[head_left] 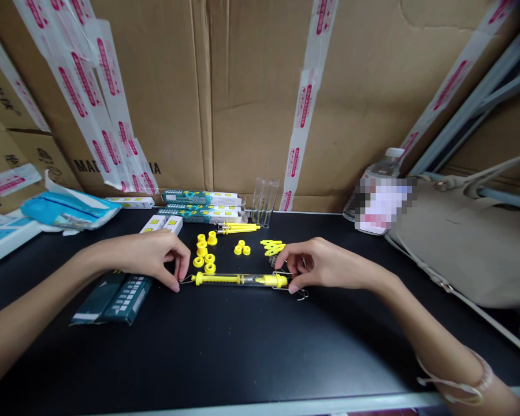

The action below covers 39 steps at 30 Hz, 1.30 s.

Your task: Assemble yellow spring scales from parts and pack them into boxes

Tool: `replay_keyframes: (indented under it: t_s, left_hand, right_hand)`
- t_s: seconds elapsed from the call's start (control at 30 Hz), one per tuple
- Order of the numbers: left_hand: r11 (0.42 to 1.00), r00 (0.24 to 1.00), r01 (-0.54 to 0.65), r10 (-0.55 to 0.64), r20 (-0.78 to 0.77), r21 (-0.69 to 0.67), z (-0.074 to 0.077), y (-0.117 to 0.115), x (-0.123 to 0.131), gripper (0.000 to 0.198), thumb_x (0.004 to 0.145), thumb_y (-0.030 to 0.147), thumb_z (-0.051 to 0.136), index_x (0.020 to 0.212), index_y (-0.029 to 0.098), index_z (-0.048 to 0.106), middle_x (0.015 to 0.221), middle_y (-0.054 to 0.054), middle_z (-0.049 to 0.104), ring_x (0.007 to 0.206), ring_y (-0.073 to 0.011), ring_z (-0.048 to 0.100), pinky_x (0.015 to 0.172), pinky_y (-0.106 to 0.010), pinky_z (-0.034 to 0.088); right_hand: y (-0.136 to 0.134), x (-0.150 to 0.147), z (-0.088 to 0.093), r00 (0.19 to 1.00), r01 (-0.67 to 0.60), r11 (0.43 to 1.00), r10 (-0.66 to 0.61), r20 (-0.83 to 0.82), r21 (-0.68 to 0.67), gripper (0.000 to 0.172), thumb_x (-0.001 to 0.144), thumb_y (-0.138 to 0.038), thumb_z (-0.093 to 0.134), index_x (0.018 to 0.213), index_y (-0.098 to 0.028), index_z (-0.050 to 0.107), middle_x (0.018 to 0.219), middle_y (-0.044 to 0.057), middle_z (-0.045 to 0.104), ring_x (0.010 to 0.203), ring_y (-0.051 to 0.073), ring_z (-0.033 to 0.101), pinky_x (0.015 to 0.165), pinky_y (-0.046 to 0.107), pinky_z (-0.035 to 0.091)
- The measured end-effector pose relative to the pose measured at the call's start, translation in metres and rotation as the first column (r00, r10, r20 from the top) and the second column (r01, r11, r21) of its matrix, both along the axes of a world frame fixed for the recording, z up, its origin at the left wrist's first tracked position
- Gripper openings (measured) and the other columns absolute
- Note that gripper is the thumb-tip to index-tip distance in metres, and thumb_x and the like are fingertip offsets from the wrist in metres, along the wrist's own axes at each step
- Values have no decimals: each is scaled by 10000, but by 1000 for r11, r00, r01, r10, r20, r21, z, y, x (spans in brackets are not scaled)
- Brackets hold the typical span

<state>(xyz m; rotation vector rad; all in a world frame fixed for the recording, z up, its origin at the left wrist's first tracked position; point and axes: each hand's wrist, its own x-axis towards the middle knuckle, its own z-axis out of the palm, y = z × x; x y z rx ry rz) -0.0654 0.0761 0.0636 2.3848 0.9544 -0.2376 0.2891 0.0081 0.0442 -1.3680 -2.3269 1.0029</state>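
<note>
A spring scale (240,280) with a clear tube, yellow end caps and yellow inner rod lies level over the black table top. My left hand (156,260) pinches the wire hook at its left end. Curled around its right cap is my right hand (314,266), thumb and forefinger at the end; the exact contact is partly hidden. Loose wire hooks (302,295) lie under the right fingertips. Just beyond are small yellow clips (272,245), partly behind the hand, and a few springs (273,261).
Yellow caps (202,249), smaller caps (241,248), yellow rods (238,228) and clear tubes (264,202) lie behind the scale. Teal boxes (203,198) stand at the back, others (125,300) by my left wrist. A bottle (392,164) and bag (450,237) are right, a blue packet (69,208) left.
</note>
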Motion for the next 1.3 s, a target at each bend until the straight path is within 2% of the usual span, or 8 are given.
replay_keyframes:
  t_s: [0.3, 0.53, 0.67, 0.77, 0.87, 1.13, 1.23, 1.3]
  left_hand:
    - [996, 999, -26, 29, 29, -89, 1, -1, 0, 169, 753, 308, 804, 864, 204, 730, 823, 3, 789, 712, -163, 650, 600, -240, 382]
    - [995, 998, -43, 46, 40, -87, 2, 1, 0, 292, 656, 378, 886, 847, 215, 737, 830, 11, 782, 735, -170, 647, 550, -232, 358]
    - [996, 995, -64, 68, 75, -56, 4, 0, 1, 171, 795, 381, 766, 798, 212, 737, 752, 16, 758, 692, -158, 645, 562, -215, 395]
    - [998, 989, -60, 64, 133, -29, 7, -2, 3, 358, 981, 395, 497, 767, 198, 705, 742, 4, 743, 708, -149, 667, 650, -211, 454]
    - [997, 980, -68, 58, 193, 46, 8, -3, 4, 451, 1026, 412, 387, 756, 184, 668, 667, 3, 694, 652, -143, 640, 661, -222, 450]
    - [987, 966, -71, 32, 256, 146, 7, -13, 14, 369, 1016, 421, 428, 874, 192, 680, 699, 19, 626, 605, -129, 523, 557, -225, 347]
    - [982, 957, -63, 9, 290, 179, 7, -22, 22, 251, 983, 386, 512, 1050, 218, 686, 889, 3, 678, 698, -139, 563, 583, -215, 369]
    - [989, 964, -18, -22, 265, 149, 9, -28, 27, 230, 934, 360, 612, 1122, 247, 678, 882, 16, 662, 719, -143, 566, 608, -210, 385]
  right_hand:
    - [1, 3, 2, 999, 17, 998, -15, 45, -53, 424, 725, -407, 838, 1070, -191, 720, 741, 0, 702, 632, 154, 621, 562, 242, 420]
    - [2, 8, 4, 999, 39, 998, -37, 34, -58, 472, 709, -504, 841, 1043, -191, 725, 722, -4, 703, 631, 156, 610, 562, 243, 408]
    - [1, 2, 1, 999, 26, 992, -29, 22, 125, 455, 761, -582, 774, 981, -185, 753, 644, -21, 627, 578, 145, 556, 540, 247, 385]
    - [-4, -8, -3, 998, -11, 935, -11, 61, 354, 438, 797, -586, 743, 984, -190, 761, 766, 13, 645, 673, 166, 600, 623, 267, 428]
    - [-9, -19, -10, 992, -85, 877, 28, 127, 472, 467, 804, -597, 731, 1053, -203, 749, 934, 61, 668, 813, 209, 645, 715, 300, 472]
    - [-8, -32, -25, 959, -271, 753, 161, 232, 599, 257, 980, -366, 585, 1019, -150, 720, 926, 103, 679, 835, 232, 638, 719, 345, 506]
    - [-9, -32, -25, 970, -239, 723, 199, 137, 648, 236, 989, -328, 577, 1046, -134, 699, 934, 108, 674, 849, 228, 618, 743, 354, 508]
    - [-10, -30, -24, 978, -186, 727, 203, 52, 661, 219, 982, -315, 598, 1073, -139, 690, 949, 104, 666, 848, 216, 607, 737, 341, 512]
